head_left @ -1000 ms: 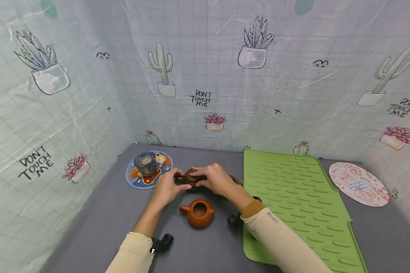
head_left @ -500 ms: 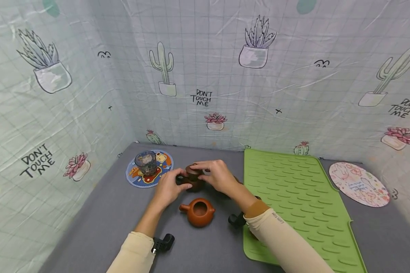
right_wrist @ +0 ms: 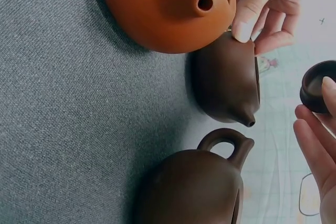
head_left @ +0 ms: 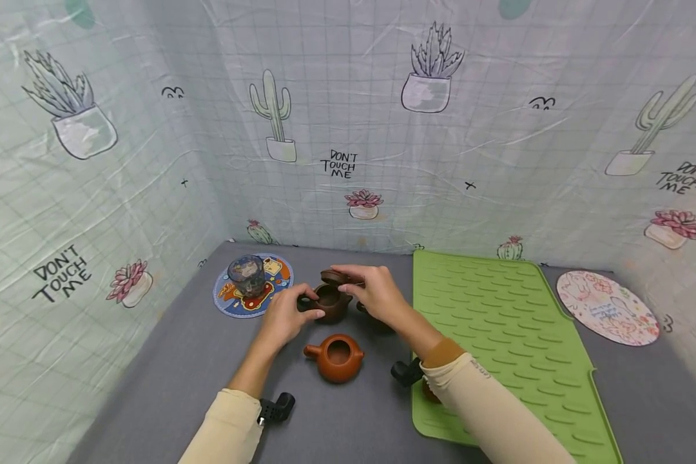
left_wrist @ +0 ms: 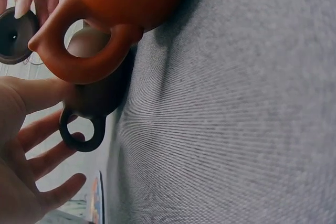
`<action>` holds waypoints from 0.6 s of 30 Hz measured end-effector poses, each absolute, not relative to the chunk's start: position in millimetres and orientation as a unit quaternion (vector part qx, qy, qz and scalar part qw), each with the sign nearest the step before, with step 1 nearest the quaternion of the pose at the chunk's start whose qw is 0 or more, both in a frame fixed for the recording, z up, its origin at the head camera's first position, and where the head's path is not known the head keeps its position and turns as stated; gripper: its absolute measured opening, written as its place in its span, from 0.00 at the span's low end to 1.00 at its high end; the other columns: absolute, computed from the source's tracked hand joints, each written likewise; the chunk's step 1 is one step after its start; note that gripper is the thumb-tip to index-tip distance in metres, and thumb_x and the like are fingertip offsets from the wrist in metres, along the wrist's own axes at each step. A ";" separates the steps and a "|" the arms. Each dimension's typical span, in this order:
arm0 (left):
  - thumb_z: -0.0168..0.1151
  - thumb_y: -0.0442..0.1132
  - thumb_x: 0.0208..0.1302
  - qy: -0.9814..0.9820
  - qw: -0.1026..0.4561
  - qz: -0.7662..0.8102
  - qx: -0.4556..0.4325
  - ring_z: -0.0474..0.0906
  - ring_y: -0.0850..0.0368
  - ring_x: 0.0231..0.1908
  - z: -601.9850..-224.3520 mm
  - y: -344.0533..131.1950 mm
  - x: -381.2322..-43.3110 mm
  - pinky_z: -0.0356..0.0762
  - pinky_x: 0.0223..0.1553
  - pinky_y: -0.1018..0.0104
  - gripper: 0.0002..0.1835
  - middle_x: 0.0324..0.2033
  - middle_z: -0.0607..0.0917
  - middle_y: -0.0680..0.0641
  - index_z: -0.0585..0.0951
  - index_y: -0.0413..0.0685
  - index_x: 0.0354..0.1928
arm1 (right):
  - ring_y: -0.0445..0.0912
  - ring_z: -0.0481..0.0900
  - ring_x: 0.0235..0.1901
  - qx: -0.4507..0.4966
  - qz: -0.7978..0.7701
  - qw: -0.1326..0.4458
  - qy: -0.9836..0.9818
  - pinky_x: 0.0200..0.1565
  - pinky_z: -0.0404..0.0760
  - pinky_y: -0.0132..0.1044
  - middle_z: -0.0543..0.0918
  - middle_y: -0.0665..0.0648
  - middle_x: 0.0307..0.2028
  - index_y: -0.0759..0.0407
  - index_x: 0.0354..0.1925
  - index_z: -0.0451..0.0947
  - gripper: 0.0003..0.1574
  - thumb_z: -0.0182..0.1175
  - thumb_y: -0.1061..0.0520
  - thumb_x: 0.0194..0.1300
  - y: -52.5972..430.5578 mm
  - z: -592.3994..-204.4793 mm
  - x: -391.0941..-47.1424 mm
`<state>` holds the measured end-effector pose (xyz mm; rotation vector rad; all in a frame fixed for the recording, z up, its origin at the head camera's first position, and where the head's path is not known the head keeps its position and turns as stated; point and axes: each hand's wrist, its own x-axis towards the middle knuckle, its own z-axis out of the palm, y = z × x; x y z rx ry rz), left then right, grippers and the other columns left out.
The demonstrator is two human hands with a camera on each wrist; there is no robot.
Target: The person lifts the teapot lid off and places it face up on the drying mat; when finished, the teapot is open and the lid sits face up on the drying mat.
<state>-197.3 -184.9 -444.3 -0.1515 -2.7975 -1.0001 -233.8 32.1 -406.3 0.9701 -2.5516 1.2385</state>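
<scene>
My left hand (head_left: 284, 316) steadies a small dark brown teapot (head_left: 332, 314) on the table, thumb and fingers gripping its handle side near the rim. Its mouth is uncovered. Just above the spout side, my right hand (head_left: 377, 293) pinches the dark lid (head_left: 332, 277), tilted and apart from the pot; the right wrist view shows the lid (right_wrist: 316, 90) between thumb and fingers. Nearer me stands an orange-brown teapot (head_left: 339, 372) with its mouth uncovered and handle to the left. A second dark brown teapot (right_wrist: 194, 190) sits beneath my right wrist, mostly hidden in the head view.
A glass (head_left: 247, 277) stands on a round blue patterned mat (head_left: 226, 308) at the back left. A green ridged mat (head_left: 499, 322) covers the right side, with a reddish-brown object (head_left: 430, 392) partly under my right sleeve. Far right lies a pink floral mat (head_left: 609, 309).
My right hand has lifted the lid off the dark teapot and tilted it, baring the pot's mouth. My left hand has stayed on the pot.
</scene>
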 end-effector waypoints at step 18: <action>0.81 0.44 0.51 -0.937 0.086 -0.334 -0.051 0.85 0.44 0.52 -441.8 -184.1 -198.1 0.78 0.55 0.45 0.15 0.46 0.91 0.47 0.87 0.54 0.40 | 0.49 0.92 0.35 0.281 0.475 0.084 -0.830 0.33 0.86 0.31 0.88 0.62 0.54 0.54 0.61 0.81 0.24 0.67 0.61 0.66 42.0 -399.0 -232.8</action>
